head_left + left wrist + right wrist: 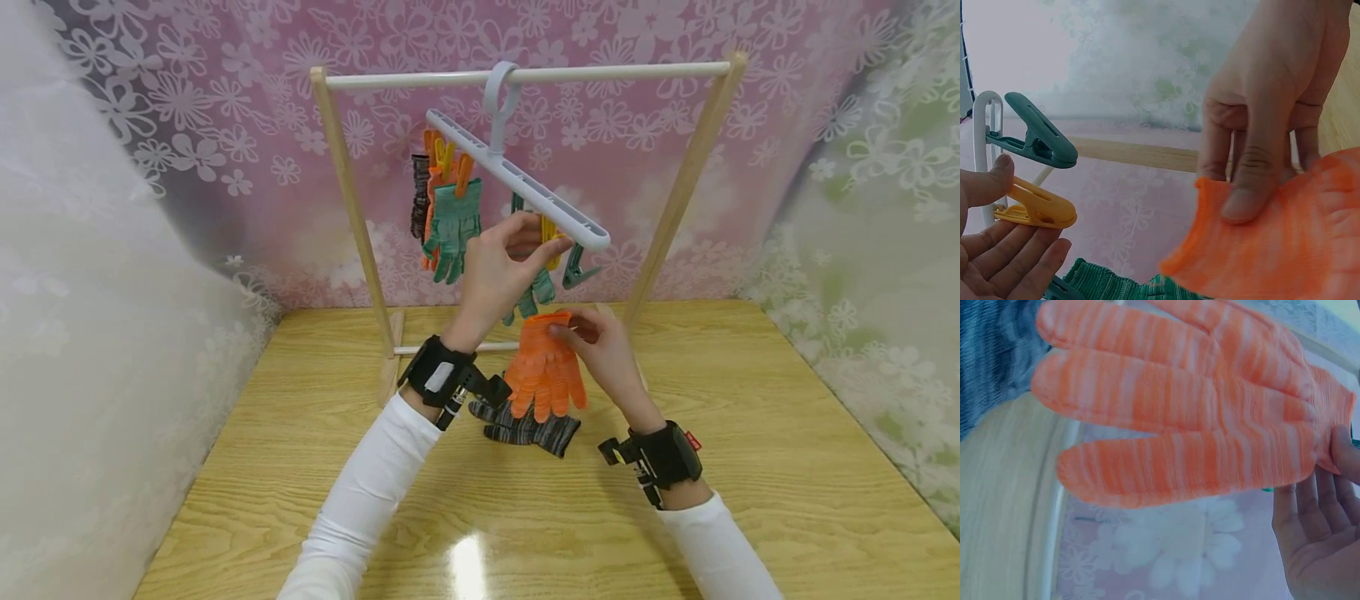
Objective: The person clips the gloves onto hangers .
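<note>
My left hand (pixel 491 271) pinches a yellow clothespin (pixel 1041 209) near the front end of a pale grey hanger (pixel 525 182). In the left wrist view the thumb lies on its upper lever and the fingers are beneath. Beside it a green clothespin (pixel 1038 134) hangs with nothing in it. Lower and to the right, my right hand (pixel 606 350) holds an orange knit glove (pixel 543 367) by its cuff, thumb in front. The glove's fingers point down, apart from the yellow clothespin. A green glove (pixel 542 290) hangs behind my left hand, partly hidden.
The hanger hooks over the white bar (pixel 622 72) of a wooden-legged rack. Dark, orange and green gloves (pixel 456 221) hang from clothespins at its far end. A dark striped glove (pixel 536 431) lies on the wooden table (pixel 375 508), partly behind the orange glove.
</note>
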Motion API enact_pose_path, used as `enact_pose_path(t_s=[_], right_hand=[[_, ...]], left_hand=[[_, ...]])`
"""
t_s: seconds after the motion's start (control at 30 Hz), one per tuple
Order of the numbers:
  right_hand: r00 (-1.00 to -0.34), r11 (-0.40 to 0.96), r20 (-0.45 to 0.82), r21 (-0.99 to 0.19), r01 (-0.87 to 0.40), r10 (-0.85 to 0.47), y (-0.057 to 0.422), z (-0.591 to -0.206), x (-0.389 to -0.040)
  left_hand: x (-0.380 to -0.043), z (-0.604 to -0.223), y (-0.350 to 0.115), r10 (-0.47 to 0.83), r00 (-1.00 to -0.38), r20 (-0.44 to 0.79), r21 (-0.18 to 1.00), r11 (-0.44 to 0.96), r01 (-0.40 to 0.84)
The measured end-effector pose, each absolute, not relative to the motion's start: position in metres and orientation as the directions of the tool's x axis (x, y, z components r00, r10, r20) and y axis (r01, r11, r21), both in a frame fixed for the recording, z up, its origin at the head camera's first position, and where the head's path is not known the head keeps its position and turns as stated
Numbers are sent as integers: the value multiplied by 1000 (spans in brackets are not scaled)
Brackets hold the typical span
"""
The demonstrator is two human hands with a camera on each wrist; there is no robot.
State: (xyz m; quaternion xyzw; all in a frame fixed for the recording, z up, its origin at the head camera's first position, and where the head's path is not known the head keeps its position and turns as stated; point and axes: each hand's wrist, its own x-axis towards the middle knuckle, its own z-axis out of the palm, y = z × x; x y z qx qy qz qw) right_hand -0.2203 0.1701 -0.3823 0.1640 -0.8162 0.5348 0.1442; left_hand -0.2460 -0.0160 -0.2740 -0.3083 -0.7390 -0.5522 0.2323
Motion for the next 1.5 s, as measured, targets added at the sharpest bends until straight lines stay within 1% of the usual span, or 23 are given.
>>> enact_pose_path(t_s=[0.23,0.43,0.63,0.77,1.0,1.1,1.33,1.5], right_hand=[[-897,333,438,-838,-433,-64,163,-368,-222],[-855,234,518,-834,-500,16,154,-350,-223],[-829,226,556,-816,-532,54,150,-339,-228],[-824,204,561,-819,-537,84,148,-334,-229],[-812,133,571,-820,-557,121,142,-326,-227],[-810,128,569,-822,-555,141,141,-324,-226],[-834,98,522,-853,-513,178,137,-321,-224],[-831,124,520,-854,-505,198,136,-322,-223]], left_hand=[[-247,-272,-17,199,-718,667,687,207,697],[-247,-267,-16,198,-724,661,685,235,690],[-248,-262,-17,180,-713,678,669,251,700],[-250,-260,-18,178,-710,682,665,254,703],[-248,-260,-20,174,-731,660,687,253,681],[-247,-261,-20,178,-732,657,689,251,680],[-246,-267,-21,186,-713,676,675,234,700],[-244,-269,-21,195,-726,660,688,233,688]])
